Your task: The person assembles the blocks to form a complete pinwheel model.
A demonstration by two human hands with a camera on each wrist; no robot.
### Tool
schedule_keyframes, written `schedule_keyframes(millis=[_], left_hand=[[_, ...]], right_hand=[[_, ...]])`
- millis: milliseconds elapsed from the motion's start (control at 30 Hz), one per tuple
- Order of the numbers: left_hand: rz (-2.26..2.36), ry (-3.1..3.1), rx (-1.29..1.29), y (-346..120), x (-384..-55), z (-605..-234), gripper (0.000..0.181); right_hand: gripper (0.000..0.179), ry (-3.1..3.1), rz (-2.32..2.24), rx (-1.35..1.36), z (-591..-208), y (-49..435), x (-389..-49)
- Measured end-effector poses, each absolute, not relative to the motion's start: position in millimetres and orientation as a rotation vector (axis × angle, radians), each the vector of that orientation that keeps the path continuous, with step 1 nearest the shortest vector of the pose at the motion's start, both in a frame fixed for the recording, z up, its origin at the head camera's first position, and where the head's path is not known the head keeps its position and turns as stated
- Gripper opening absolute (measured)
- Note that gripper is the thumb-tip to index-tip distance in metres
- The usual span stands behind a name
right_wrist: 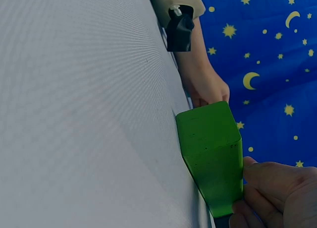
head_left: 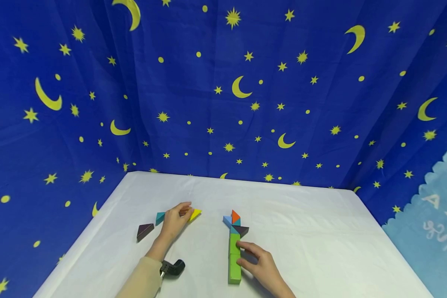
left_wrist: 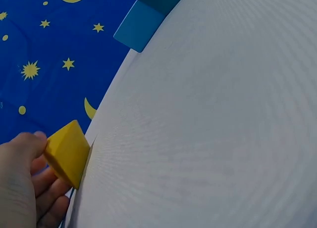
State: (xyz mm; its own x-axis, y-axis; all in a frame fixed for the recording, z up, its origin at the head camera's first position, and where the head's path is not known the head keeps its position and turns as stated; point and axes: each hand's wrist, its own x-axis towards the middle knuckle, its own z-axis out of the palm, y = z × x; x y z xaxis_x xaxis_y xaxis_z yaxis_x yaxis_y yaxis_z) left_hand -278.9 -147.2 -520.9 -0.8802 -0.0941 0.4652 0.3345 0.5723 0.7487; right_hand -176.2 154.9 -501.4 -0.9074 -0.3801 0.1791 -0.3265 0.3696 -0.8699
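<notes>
My left hand point(head_left: 174, 223) pinches a yellow triangular block point(head_left: 195, 215) between thumb and fingers; the left wrist view shows the yellow block point(left_wrist: 68, 151) tilted, close to the white table. My right hand point(head_left: 262, 265) rests beside two green blocks laid end to end, an upper one point(head_left: 235, 244) and a lower one point(head_left: 235, 270). Its index fingertip and thumb touch their right side, fingers spread along them. Beyond the green blocks lie small blue triangles, a light blue block point(head_left: 227, 221), an orange triangle point(head_left: 235, 217) and a dark purple triangle point(head_left: 241, 230), all joined in one figure.
Left of the left hand, a teal triangular block point(head_left: 159, 218) and a dark purple block point(head_left: 145, 231) lie on the white table point(head_left: 320, 248). A black wrist-camera mount point(head_left: 174, 268) sticks out from the left sleeve. A blue star-and-moon curtain point(head_left: 193, 95) stands behind the table.
</notes>
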Motion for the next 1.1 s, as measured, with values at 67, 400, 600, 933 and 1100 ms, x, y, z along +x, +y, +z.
schedule_keyframes(millis=[67,400,600,933,1100], left_hand=[[-1.239,-2.332,-0.191,-147.8,-279.2,-522.0,0.026],[-1.278,-2.38,-0.19,-149.5,-279.0,-522.0,0.051],[-1.328,-2.407,-0.178,-149.0,-275.5,-519.9,0.047],[-1.525,-2.403,-0.405,-120.7,-270.5,-506.4,0.045],[-1.513,-2.462,-0.535,-110.4,-266.1,-504.1,0.045]], right_hand=[[0.045,2.558,-1.603,-0.663,-501.4,155.0,-176.0],[0.045,2.559,-1.621,-0.662,-501.6,156.0,-174.8],[0.045,2.554,-1.629,-0.664,-502.0,153.6,-175.1],[0.045,2.599,-1.631,-0.646,-499.5,157.8,-178.3],[0.046,2.555,-1.646,-0.651,-500.0,155.6,-177.6]])
